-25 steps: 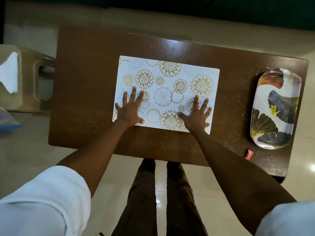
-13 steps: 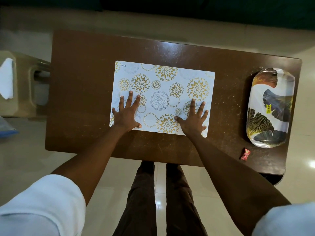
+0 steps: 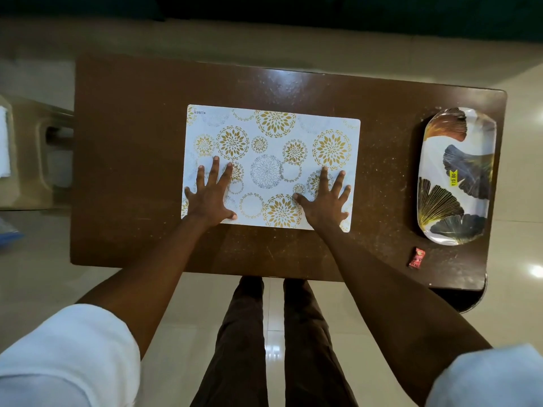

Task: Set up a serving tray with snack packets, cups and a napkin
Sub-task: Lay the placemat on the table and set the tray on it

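A white placemat point(image 3: 273, 136) with gold and grey flower circles lies flat in the middle of the brown table point(image 3: 129, 142). My left hand point(image 3: 210, 198) rests palm down on its near left part, fingers spread. My right hand point(image 3: 324, 202) rests palm down on its near right part, fingers spread too. An oval serving tray point(image 3: 457, 176) with a leaf print and a yellow price sticker lies at the table's right end, with nothing on it. A small red snack packet point(image 3: 417, 257) lies on the table just in front of the tray.
A beige plastic chair point(image 3: 32, 160) stands left of the table with a white cloth point(image 3: 4, 145) on it. A blue object point(image 3: 8, 235) shows at the left edge on the tiled floor. My legs are below the table's near edge.
Both hands stay flat on the placemat. The whole scene has slid slightly left and down in the view as my head moved.
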### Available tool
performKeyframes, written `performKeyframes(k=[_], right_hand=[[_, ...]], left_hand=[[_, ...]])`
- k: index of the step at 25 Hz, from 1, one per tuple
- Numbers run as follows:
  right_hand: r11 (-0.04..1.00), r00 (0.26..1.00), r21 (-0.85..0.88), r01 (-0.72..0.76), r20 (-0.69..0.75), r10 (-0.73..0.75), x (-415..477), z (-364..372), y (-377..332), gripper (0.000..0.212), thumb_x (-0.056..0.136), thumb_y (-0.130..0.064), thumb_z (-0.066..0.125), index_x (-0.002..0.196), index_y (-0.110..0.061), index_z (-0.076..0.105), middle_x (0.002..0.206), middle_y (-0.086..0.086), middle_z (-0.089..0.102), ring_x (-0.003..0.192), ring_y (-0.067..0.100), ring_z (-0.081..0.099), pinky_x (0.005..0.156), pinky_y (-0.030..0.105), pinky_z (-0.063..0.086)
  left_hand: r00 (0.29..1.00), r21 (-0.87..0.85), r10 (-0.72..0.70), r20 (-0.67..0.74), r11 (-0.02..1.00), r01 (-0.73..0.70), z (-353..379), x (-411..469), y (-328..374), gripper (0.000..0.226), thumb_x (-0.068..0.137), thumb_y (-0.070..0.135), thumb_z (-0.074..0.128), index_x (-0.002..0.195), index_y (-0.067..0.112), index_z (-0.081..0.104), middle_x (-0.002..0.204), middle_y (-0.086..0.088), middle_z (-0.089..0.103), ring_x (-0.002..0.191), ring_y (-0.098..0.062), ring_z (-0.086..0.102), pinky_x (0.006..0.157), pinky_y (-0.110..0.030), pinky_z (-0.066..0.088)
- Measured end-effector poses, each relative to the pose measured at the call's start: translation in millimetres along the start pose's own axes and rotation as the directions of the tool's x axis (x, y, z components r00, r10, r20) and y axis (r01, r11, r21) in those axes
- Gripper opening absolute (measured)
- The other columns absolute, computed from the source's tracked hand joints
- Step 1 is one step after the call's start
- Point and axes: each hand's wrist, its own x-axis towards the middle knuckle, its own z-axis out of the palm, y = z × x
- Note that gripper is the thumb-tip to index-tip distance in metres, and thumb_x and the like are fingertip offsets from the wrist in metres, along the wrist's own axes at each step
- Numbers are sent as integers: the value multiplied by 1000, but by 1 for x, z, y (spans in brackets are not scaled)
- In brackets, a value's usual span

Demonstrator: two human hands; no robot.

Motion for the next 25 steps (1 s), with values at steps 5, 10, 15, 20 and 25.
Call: performKeyframes(k=[5,10,15,20,25], right_hand=[[990,977,101,103,-196,-82,-7,-9,-1,44,103,-54,49,130,-21,60,142,8,58,134,32,53,110,58,39],[908,976,367,200,-160,-150,-23,-40,8,17,104,-11,53,115,-6,64,110,12,73,97,27,68,82,38,57],[633,956,774,12,-195,220,-23,-92,57,17,95,-10,72,111,-6,68,99,15,74,82,20,68,69,31,55],[240,740,969,-58,-120,661,-11,-131,159,23,96,-26,74,97,-4,67,87,19,73,69,23,64,67,37,56],[11,384,1000,-23,-1,923,-14,-130,250,22,91,-27,79,102,-11,69,94,4,73,85,21,69,63,19,53]], left_hand=[[998,-39,-19,-65,999,17,-8,0,18,94,84,57,72,160,28,24,172,-4,5,159,-36,11,117,-66,26],[965,-171,77,-252,978,-122,-49,1,93,19,104,29,54,110,15,67,109,-6,73,99,-28,70,73,-33,49],[959,-199,223,-176,946,-256,-111,31,199,34,92,14,71,125,24,65,112,-3,76,103,-26,72,86,-38,58],[934,-156,324,-150,925,-346,-159,90,334,30,83,46,78,89,17,76,87,-6,75,81,-25,70,79,-39,57],[871,-55,482,-100,871,-488,-149,145,458,38,87,49,73,108,18,76,108,-8,76,100,-26,70,79,-34,49]])
